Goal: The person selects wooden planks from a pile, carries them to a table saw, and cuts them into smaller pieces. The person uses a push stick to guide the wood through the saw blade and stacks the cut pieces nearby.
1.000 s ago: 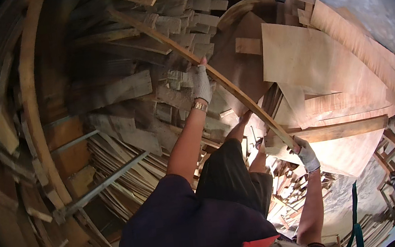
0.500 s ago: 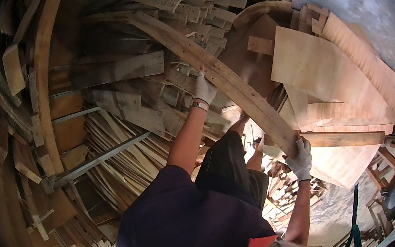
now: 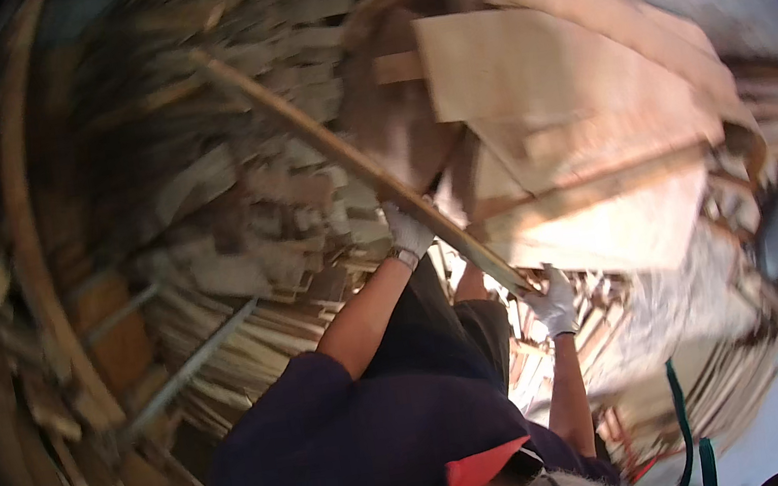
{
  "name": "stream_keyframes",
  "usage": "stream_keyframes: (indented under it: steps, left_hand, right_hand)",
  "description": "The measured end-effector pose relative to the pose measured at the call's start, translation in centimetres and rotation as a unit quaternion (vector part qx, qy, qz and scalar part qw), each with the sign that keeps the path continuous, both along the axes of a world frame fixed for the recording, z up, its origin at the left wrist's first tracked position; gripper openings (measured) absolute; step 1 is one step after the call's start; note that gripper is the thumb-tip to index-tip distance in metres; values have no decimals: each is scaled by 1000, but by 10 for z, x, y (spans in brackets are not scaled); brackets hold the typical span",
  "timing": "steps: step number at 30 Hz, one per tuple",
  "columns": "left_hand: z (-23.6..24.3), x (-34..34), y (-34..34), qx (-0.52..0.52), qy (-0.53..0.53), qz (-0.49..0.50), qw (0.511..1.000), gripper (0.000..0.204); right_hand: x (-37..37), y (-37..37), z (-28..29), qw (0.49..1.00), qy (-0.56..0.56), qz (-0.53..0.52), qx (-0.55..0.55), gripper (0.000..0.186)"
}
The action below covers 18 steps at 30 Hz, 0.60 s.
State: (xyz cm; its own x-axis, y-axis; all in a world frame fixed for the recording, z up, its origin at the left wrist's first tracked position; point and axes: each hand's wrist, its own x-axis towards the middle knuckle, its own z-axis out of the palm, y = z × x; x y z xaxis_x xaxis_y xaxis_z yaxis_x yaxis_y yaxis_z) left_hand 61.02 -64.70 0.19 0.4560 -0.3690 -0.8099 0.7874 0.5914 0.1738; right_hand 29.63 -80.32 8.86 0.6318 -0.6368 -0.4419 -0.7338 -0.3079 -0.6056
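Observation:
A long wooden board [image 3: 315, 142] slants across the view from upper left to lower right, its narrow edge turned up. My left hand [image 3: 409, 230], in a pale work glove, is closed around it a little nearer than its middle. At the board's near end, my gloved right hand [image 3: 553, 301] grips it. The fingers of my left hand are partly hidden by the board. The far end reaches out over a pile of stacked wood pieces [image 3: 275, 70], somewhat blurred.
Large plywood sheets [image 3: 573, 68] lean at the right, with a board [image 3: 610, 189] lying across them. Thin strips [image 3: 225, 350] and a metal bar [image 3: 192, 365] are on the left. Scrap wood [image 3: 598, 313] litters the floor beyond my right hand. A curved plank [image 3: 24, 205] stands far left.
The board has been rolled from its broad face to its narrow edge, and both hands have drawn closer to my body. The view has swung, shifting the surroundings leftward.

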Motion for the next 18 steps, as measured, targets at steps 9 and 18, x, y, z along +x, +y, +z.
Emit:
stream_keyframes:
  steps: [9,18]
  left_hand:
    - [4,-175,-88,13,120,-325,938,55]
    - [8,-157,-112,76,-340,-684,641,46]
  right_hand:
    - [-179,185,5,908,118,-384,123,15]
    - [-163,131,21,881,208,-420,-66,28]
